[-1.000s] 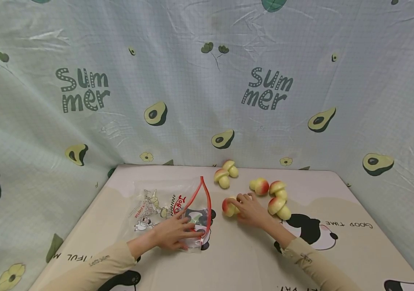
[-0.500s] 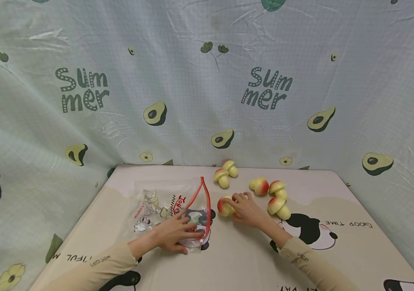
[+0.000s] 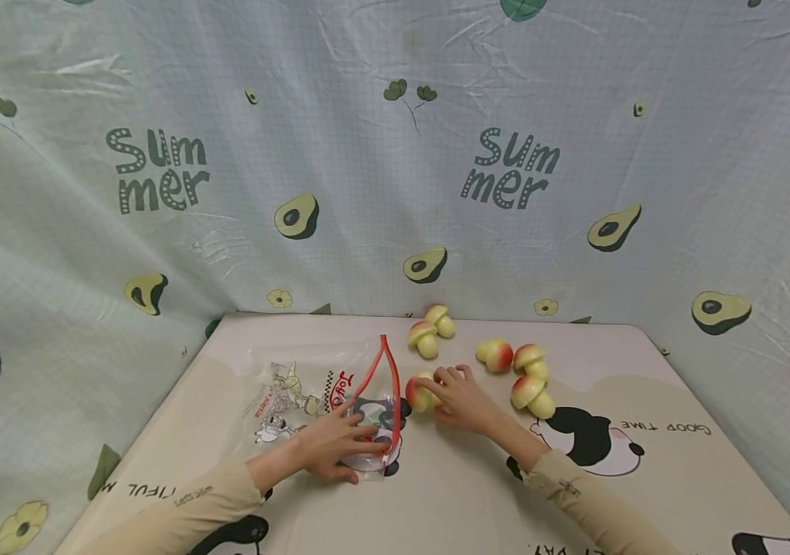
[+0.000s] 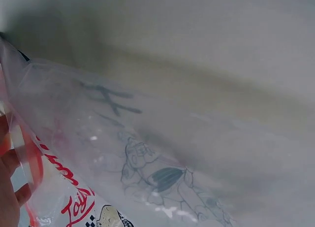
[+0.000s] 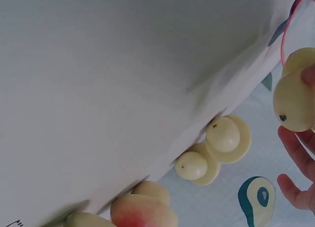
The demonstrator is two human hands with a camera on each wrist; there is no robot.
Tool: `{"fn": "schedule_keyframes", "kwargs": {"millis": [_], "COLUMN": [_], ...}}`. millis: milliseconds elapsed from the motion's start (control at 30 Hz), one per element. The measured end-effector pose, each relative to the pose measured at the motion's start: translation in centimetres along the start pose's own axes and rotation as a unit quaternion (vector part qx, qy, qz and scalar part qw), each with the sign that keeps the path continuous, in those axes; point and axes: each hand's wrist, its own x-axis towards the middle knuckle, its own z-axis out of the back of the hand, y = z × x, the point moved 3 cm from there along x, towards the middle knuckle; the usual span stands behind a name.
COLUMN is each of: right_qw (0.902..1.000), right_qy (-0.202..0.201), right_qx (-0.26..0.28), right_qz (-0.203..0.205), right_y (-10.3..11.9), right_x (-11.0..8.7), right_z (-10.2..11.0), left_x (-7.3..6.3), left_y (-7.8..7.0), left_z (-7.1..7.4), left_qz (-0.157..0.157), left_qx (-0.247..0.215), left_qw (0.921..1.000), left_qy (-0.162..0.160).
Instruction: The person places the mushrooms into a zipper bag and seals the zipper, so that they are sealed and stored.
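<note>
In the head view my right hand [image 3: 462, 401] pinches a toy mushroom [image 3: 418, 393] with a red and yellow cap. Its pale rounded stem [image 5: 294, 101] shows between the fingers in the right wrist view. To the left lies a clear plastic zip bag [image 3: 290, 362] printed with cartoon figures and red lettering. The bag's red zip strips [image 3: 395, 374] spread apart in a narrow V at its right end. My left hand [image 3: 339, 443] rests at this mouth with spread fingers. The held mushroom is just right of the strips.
Two toy mushrooms [image 3: 424, 340] sit together at the table's back edge. Several more, including a red-capped one [image 3: 499, 356], lie to the right of my right hand. A printed curtain [image 3: 367, 169] hangs behind the table [image 3: 464, 501].
My right hand has slid left with the mushroom, bringing it close to the bag's mouth. The left hand stays nearly in place on the bag.
</note>
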Motion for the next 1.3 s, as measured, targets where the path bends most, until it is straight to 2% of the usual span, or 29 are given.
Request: {"fn": "schedule_keyframes", "kwargs": {"millis": [600, 1000, 1300], "right_qw": [0.9996, 0.9999, 0.9998], "right_qy": [-0.024, -0.002, -0.012], "right_qx": [-0.001, -0.005, -0.016], "right_qz": [0.017, 0.009, 0.006], "right_y": [0.9, 1.9, 2.3], "right_x": [1.0, 1.9, 2.7], "right_z": [0.2, -0.3, -0.3], "left_x": [0.0, 0.0, -0.1], "left_y": [-0.1, -0.3, -0.2], "left_z": [-0.4, -0.2, -0.4], "left_qz": [0.002, 0.0, 0.003], "left_qx": [0.02, 0.004, 0.021], "left_qw": [0.9997, 1.0, 0.9998], "left_qy": [0.011, 0.005, 0.001]}}
